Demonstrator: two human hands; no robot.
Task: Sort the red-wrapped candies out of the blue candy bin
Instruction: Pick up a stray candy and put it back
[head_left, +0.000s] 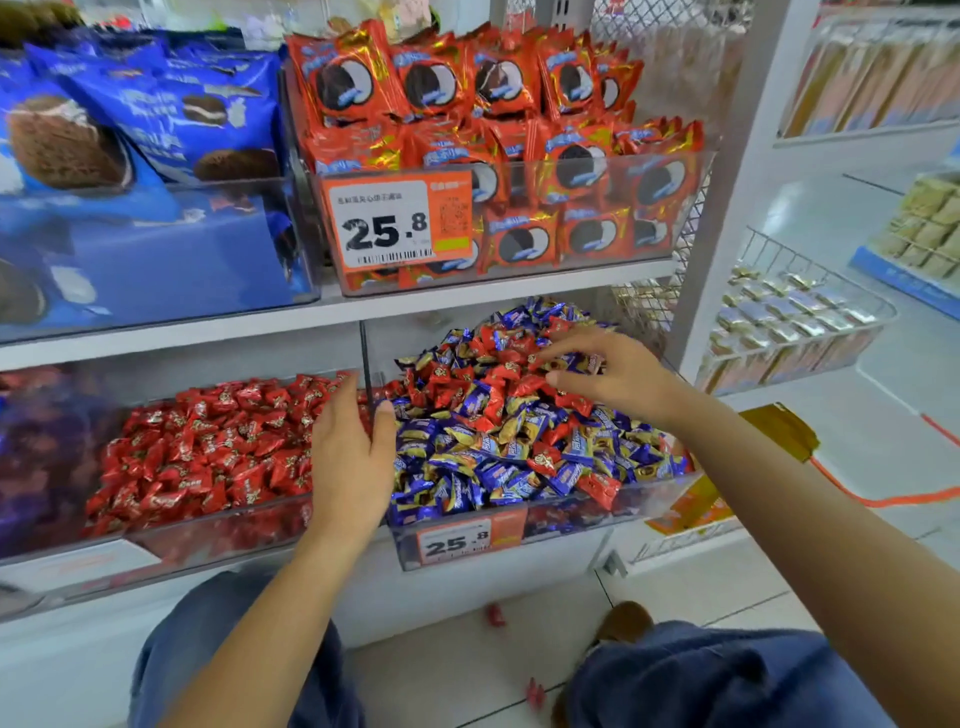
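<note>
A clear bin (571, 525) on the lower shelf holds a heap of blue-wrapped candies (498, 467) with red-wrapped candies (514, 374) mixed in, mostly toward the back. Left of it, a second clear bin (208, 535) is filled with red-wrapped candies (208, 447). My left hand (350, 457) rests over the divider between the two bins, fingers straight, thumb on the blue side. My right hand (608, 371) hovers low over the back of the mixed heap, fingers spread and slightly bent, touching the candies; I see nothing held in it.
The shelf above carries a bin of red snack packs (498, 156) with a 25.8 price tag and blue snack packs (130, 145). Two red candies (496, 614) lie on the floor by my knees. Wire baskets (795, 322) stand on the right shelving.
</note>
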